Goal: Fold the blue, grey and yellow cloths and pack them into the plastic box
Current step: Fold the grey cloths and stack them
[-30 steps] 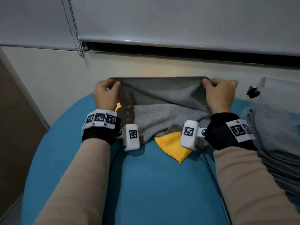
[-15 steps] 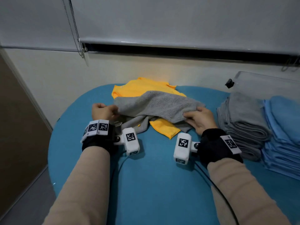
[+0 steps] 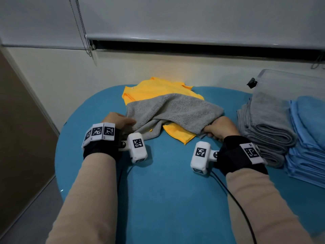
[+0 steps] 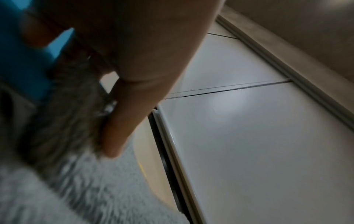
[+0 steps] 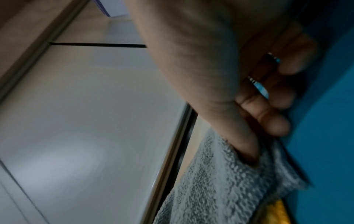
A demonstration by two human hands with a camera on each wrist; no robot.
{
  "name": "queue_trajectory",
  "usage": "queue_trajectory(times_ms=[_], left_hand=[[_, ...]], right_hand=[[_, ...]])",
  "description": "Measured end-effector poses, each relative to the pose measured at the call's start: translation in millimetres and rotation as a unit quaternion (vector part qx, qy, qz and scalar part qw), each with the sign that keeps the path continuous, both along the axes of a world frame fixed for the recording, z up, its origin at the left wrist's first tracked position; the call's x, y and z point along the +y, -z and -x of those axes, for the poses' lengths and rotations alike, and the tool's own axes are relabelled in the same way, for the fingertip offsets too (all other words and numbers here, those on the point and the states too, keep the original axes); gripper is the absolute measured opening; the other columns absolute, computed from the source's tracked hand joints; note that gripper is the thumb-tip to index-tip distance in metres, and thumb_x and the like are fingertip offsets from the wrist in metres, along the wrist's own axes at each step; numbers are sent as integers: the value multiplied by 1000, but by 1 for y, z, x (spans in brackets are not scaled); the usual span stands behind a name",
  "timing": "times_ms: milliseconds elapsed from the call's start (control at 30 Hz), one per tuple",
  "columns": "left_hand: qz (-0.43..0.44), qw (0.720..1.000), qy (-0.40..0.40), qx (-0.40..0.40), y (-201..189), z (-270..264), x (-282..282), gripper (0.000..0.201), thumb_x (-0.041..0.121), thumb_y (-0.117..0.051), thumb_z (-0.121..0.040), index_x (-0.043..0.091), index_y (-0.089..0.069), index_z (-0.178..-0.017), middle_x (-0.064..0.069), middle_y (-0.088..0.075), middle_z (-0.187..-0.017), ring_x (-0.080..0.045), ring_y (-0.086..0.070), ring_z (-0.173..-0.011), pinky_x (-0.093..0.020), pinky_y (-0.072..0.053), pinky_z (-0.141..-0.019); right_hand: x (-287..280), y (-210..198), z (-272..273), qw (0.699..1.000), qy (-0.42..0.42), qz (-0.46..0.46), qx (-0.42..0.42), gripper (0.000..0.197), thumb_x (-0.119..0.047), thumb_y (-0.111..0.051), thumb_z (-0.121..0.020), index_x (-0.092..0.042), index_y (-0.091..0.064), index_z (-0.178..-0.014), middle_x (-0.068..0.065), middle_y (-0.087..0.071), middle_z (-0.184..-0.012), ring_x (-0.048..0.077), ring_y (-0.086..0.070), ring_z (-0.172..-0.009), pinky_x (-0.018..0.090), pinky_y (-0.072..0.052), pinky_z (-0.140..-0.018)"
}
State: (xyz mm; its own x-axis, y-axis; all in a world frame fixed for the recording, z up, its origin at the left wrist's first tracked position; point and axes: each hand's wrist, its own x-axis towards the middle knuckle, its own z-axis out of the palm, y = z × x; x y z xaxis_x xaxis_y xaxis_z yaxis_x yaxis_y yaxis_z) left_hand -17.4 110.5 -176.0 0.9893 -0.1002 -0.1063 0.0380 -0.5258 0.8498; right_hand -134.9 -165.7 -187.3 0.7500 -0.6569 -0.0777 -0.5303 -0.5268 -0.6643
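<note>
Since a second ago we have brought the grey cloth (image 3: 173, 112) down from held-up to draped over the yellow cloth (image 3: 158, 89), its far half folded toward us. From the head view, our left hand (image 3: 117, 120) and right hand (image 3: 220, 128) each pinch a near corner; beyond the right grip sit folded grey (image 3: 267, 124) and blue stacks (image 3: 309, 138) and the plastic box (image 3: 288, 83), so packing remains. Left wrist: blurred fingers (image 4: 114, 133) press grey terry. Right wrist: thumb and fingers (image 5: 272, 119) clamp the cloth's edge.
</note>
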Motion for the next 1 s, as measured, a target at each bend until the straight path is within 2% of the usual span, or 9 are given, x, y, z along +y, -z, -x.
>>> queue_trajectory(times_ms=[100,200,333,433,533,667,833,900,1000], left_hand=[[-58,997,56,17,0,-3,-2,32,28,-73,-80,12,-56,-58,2,-53,-45,-12,-48,-43,-20,-33,-48],[-81,992,88,31,-2,0,-6,27,31,-73,-80,10,-60,-68,-4,-54,-62,-15,-46,-56,-24,-33,-54],[-60,996,65,-21,-1,0,-11,22,27,-69,-81,7,-63,-78,-8,-56,-71,-21,-51,-66,-27,-36,-60],[92,993,-46,-57,5,-11,-6,18,20,-64,-85,3,-63,-79,-11,-56,-79,-20,-51,-76,-28,-39,-61],[158,977,-120,-79,9,-21,0,32,20,-62,-87,13,-48,-59,-5,-46,-62,-20,-46,-68,-29,-37,-61],[197,975,-98,-42,20,-24,-3,17,20,-67,-84,5,-63,-76,-2,-58,-61,-20,-58,-69,-30,-48,-70],[240,968,-65,-22,27,-20,-11,21,15,-65,-86,13,-56,-66,11,-52,-34,-4,-50,-33,-11,-37,-35],[248,967,-49,-14,28,-21,-12,19,13,-68,-82,11,-58,-66,5,-58,-42,-12,-55,-43,-17,-45,-46],[267,960,-83,-27,30,-26,-8,25,11,-73,-76,13,-55,-61,-1,-58,-49,-15,-54,-45,-25,-47,-55]], right_hand=[[12,-8,2,992,-94,45,69,28,-24,-74,-77,-12,-52,-64,6,-53,-69,22,-50,-73,27,-37,-58],[22,-10,1,989,-140,15,42,20,-18,-74,-78,-7,-60,-71,8,-55,-72,19,-48,-69,27,-34,-60],[18,-1,-3,996,-62,-52,-43,26,-8,-68,-74,-11,-48,-58,10,-48,-62,21,-42,-57,27,-32,-51],[13,-2,-1,971,25,-186,-148,22,-8,-57,-87,-13,-47,-68,9,-55,-71,21,-56,-56,25,-49,-41],[15,-6,2,947,8,-282,-156,2,-15,-53,-94,-16,-51,-94,6,-58,-85,20,-63,-55,25,-51,-37],[19,-5,3,978,-84,-187,-47,13,-15,-60,-91,-16,-53,-80,5,-58,-78,12,-51,-48,15,-40,-36],[26,-2,0,987,-130,-94,-20,22,-11,-67,-84,-11,-55,-66,5,-54,-58,14,-45,-46,18,-34,-39],[29,2,-5,990,-122,-68,-30,18,-6,-68,-81,-5,-57,-67,10,-51,-57,16,-44,-47,22,-38,-42],[22,8,-11,976,-30,-169,-136,16,-1,-63,-82,-4,-57,-67,11,-58,-61,16,-53,-51,21,-48,-44]])
